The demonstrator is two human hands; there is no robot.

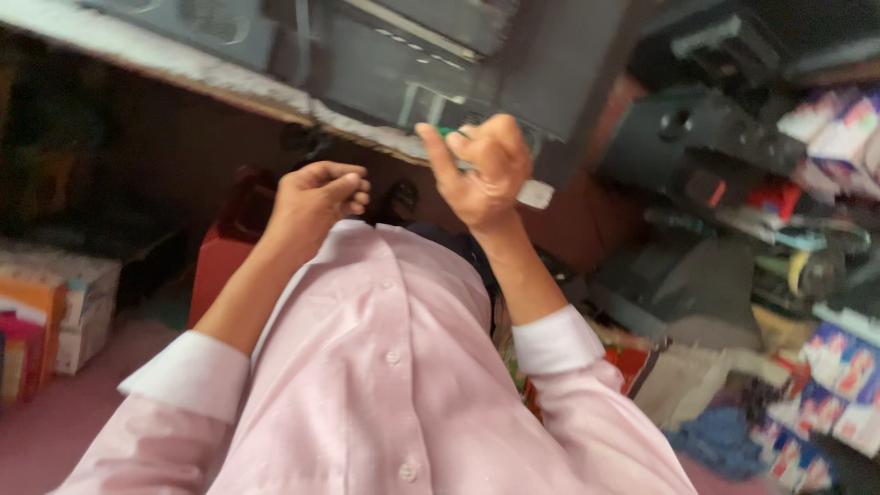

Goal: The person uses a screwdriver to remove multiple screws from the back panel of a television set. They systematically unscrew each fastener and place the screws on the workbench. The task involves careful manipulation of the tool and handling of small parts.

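from the head view, the right hand (484,170) grips a slim green-and-white tool (500,179), index finger raised, just before the dark device (412,55) on the far worktop (183,69). the left hand (316,197) is curled closed, seemingly empty, near it over the pink shirt (385,367). coloured boxes (41,321) sit left.

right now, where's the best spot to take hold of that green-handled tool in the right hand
Grip the green-handled tool by the handle end showing near the fingers of the right hand, coming from the left, where that end shows. It is blurred and mostly covered by the hand. The left hand is curled shut nearby.
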